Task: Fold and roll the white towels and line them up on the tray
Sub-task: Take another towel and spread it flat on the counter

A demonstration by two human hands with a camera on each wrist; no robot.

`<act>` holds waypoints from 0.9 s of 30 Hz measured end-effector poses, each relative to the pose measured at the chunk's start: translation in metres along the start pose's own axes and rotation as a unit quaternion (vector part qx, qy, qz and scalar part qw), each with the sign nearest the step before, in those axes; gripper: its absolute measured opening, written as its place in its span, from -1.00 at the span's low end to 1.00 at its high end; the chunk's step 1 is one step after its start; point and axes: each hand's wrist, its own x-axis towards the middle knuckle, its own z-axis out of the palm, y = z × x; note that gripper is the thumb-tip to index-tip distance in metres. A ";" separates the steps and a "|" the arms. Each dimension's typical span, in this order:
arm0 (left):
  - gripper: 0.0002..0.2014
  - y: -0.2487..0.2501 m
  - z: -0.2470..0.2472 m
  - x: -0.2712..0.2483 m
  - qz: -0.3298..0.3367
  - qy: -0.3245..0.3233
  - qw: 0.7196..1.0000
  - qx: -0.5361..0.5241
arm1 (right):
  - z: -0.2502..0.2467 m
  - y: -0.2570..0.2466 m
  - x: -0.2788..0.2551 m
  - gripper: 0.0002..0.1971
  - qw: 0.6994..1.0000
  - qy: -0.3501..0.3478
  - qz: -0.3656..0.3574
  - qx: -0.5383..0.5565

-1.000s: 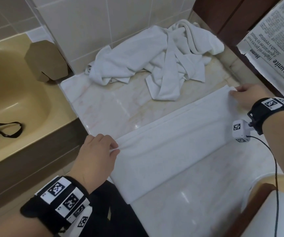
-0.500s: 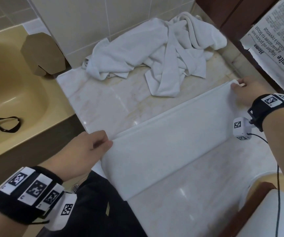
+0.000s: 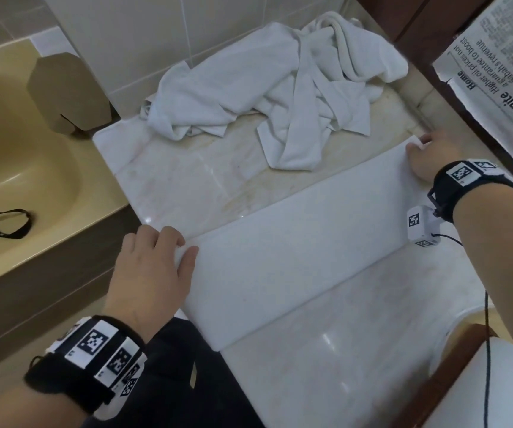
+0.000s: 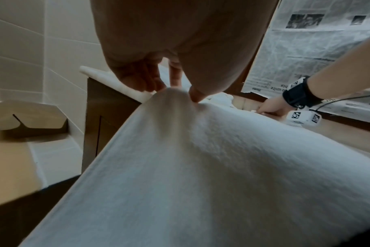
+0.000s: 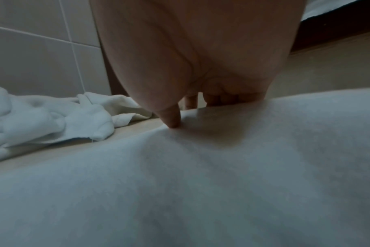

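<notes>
Towel [image 3: 292,242] lies folded into a long band across the marble worktop [image 3: 187,186], its near-left end hanging past the edge. The left hand [image 3: 147,273] pinches that end's far corner between thumb and curled fingers [image 4: 175,78]. The right hand [image 3: 428,156] holds the opposite far corner, thumb on top and fingers curled behind the edge. A heap [image 3: 279,88] of unfolded towels sits against the tiled wall, well apart from the band. A newspaper [image 3: 502,63] hangs at right.
</notes>
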 end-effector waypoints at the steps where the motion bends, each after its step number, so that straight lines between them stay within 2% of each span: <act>1: -0.68 0.001 0.001 -0.001 0.010 0.003 1.000 0.006 | -0.001 -0.002 -0.005 -0.45 1.000 0.018 0.005 -0.011; 3: -0.60 0.007 0.005 0.000 0.062 -0.005 0.998 -0.005 | 0.000 -0.010 -0.030 -0.21 0.998 0.051 -0.001 -0.046; 4: -0.55 0.010 0.009 0.001 0.100 -0.020 0.995 -0.010 | 0.004 -0.018 -0.051 -0.08 0.998 0.042 -0.009 -0.054; 5: -0.49 0.015 0.014 0.003 0.141 -0.045 0.989 -0.010 | 0.010 -0.025 -0.075 0.05 0.999 0.006 -0.013 -0.053; 8: -0.21 0.025 0.027 0.006 0.218 -0.141 0.965 0.022 | 0.044 -0.034 -0.138 0.43 0.979 -0.180 -0.040 -0.089; 9: -0.12 0.026 0.029 0.006 0.230 -0.160 0.959 0.036 | 0.052 -0.030 -0.146 0.51 0.972 -0.204 -0.045 -0.104; 11: 0.02 0.027 0.029 0.007 0.247 -0.176 0.951 0.053 | 0.053 -0.018 -0.137 0.60 0.973 -0.195 -0.045 -0.117; 15: 0.19 0.034 0.025 0.009 0.256 -0.199 0.943 0.072 | 0.014 -0.006 -0.083 0.55 0.975 -0.146 -0.050 -0.160; 19: 0.23 0.047 0.028 0.012 0.255 -0.208 0.942 0.061 | -0.010 0.004 -0.044 0.58 0.971 -0.152 -0.052 -0.178; 21: 0.23 0.050 0.030 0.012 0.253 -0.207 0.943 0.056 | -0.013 -0.004 -0.058 0.48 0.979 -0.132 -0.042 -0.150; 23: 0.22 0.049 0.030 0.012 0.253 -0.207 0.944 0.054 | -0.001 -0.020 -0.095 0.18 0.990 -0.095 -0.044 -0.096; 24: 0.22 0.049 0.030 0.012 0.254 -0.207 0.943 0.049 | 0.010 -0.026 -0.116 0.11 0.991 -0.102 -0.060 -0.069; 27: 0.22 0.048 0.032 0.013 0.258 -0.201 0.944 0.044 | 0.051 -0.034 -0.177 0.24 0.968 -0.208 -0.122 -0.067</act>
